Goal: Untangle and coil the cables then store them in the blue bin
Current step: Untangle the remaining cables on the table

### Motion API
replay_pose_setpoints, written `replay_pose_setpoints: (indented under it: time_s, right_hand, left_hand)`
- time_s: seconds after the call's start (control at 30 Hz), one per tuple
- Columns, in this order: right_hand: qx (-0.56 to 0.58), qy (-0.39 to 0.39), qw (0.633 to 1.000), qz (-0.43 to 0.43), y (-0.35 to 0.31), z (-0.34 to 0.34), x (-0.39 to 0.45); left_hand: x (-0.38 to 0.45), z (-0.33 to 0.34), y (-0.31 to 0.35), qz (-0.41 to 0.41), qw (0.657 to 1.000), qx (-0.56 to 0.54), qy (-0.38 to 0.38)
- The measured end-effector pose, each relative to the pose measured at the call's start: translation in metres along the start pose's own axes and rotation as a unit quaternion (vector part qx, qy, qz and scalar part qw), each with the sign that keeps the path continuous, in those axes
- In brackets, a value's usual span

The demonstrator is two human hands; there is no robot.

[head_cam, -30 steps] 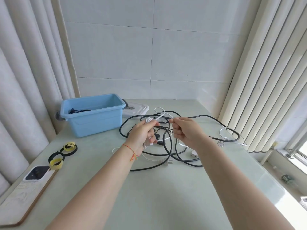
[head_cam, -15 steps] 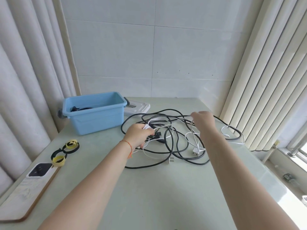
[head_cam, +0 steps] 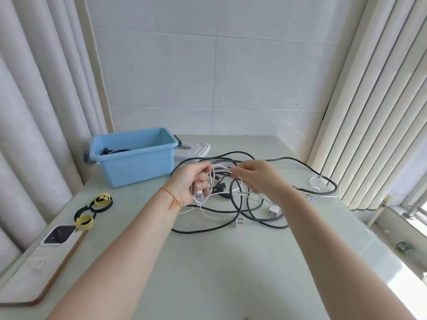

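While the black cables (head_cam: 233, 213) are lying tangled on the table (head_cam: 208, 273), I am seeing the left hand (head_cam: 193, 181) gripping loops of white cable (head_cam: 205, 192) and the right hand (head_cam: 256, 179) pinching that cable. The blue bin (head_cam: 136, 158) is sitting farther back, left.

Over the pale green table (head_cam: 208, 262), the left hand (head_cam: 189, 183) grips a few loops of white cable (head_cam: 209, 181), while the right hand (head_cam: 256, 179) pinches a strand of the same cable just beside it. Beneath the hands lies a tangle of black cables (head_cam: 254, 218) and white plugs. The blue bin (head_cam: 136, 162) stands at the back left with a black cable inside, and black-and-yellow straps (head_cam: 92, 209) lie near the table's left edge.
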State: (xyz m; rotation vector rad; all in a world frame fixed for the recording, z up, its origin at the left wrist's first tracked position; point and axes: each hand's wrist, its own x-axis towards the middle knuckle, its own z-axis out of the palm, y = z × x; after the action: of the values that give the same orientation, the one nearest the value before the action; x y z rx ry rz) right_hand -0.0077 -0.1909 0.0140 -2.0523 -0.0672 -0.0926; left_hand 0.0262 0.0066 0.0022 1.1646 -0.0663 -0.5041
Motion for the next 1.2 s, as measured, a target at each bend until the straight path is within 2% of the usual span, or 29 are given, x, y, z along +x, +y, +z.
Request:
replay_pose_setpoints:
  time_s: [0.13,0.2,0.33,0.43,0.53,0.6,0.67,0.73,0.83,0.93,1.07,1.13,1.2]
  right_hand:
    - [0.156,0.035,0.987,0.003,0.01,-0.022,0.004]
    - [0.206,0.066,0.976,0.014,0.013,-0.022,0.008]
    - [0.162,0.097,0.982,0.029,0.011,-0.01,0.012]
    - [0.075,0.09,0.992,0.057,0.01,-0.008,0.012]
    - [0.024,0.061,0.995,0.076,0.016,-0.011,0.008]
    - [-0.011,0.054,0.995,0.079,0.02,-0.016,0.006]
    - [-0.047,0.086,0.992,0.08,0.021,-0.019,0.008]
    - [-0.055,0.119,0.988,0.077,0.022,-0.022,0.011]
    - [-0.105,0.1,0.987,0.069,0.023,-0.026,0.011]
    - [-0.116,0.077,0.988,0.069,0.026,-0.029,0.008]
    - [-0.082,0.047,0.993,0.074,0.03,-0.036,0.003]
    - [-0.092,0.015,0.993,0.073,0.032,-0.04,0.0]
    - [-0.087,0.009,0.993,0.074,0.035,-0.041,0.0]
  left_hand:
    - [0.002,-0.016,-0.001,-0.008,0.994,-0.109,0.009]
    - [0.0,-0.014,-0.003,-0.042,0.992,-0.112,-0.041]
    - [-0.009,0.002,-0.005,-0.076,0.986,-0.046,-0.144]
    - [-0.012,0.009,0.0,-0.057,0.974,-0.126,-0.177]
    - [-0.007,0.003,0.009,-0.057,0.97,-0.207,-0.116]
    - [-0.002,-0.003,0.01,-0.076,0.984,-0.153,-0.045]
    - [0.0,-0.008,0.006,-0.094,0.994,-0.058,-0.008]
    - [0.0,-0.01,0.001,-0.116,0.993,0.014,-0.004]
    - [-0.001,-0.012,-0.004,-0.128,0.99,0.062,-0.004]
    - [0.004,-0.013,-0.004,-0.048,0.996,-0.002,0.071]
    - [0.012,-0.019,0.0,0.078,0.97,-0.104,0.204]
    - [0.013,-0.023,0.003,0.109,0.956,-0.15,0.228]
    - [0.013,-0.025,0.004,0.131,0.95,-0.179,0.218]
